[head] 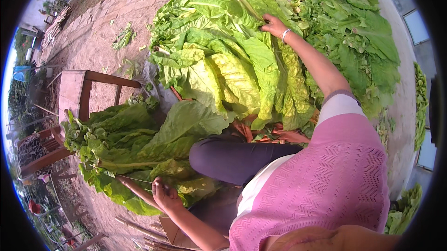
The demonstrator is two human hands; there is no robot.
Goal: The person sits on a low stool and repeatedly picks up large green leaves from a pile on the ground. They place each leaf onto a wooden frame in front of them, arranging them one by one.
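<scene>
My right hand (274,26), with a bracelet at the wrist, reaches over a big heap of yellow-green tobacco leaves (237,72). Its fingers pinch a leaf beside a pale, thick stalk (247,7). Lower down, my left hand (166,195) grips a thin thread (134,178), which runs taut to the leaf stems. A wooden pole (138,191) passes by that hand. Green leaves (129,135) lie in a layered bunch left of my bent knee (223,160), their stalks towards the left. Part of the pole is hidden by leaves and my forearm.
A second leaf pile (352,37) lies at the upper right. By the bunch stands a wooden stool (73,83), with a wooden chair (49,153) farther left. Several loose sticks (141,228) lie on the ground below my left arm. Orange sheeting (290,135) shows under the heap.
</scene>
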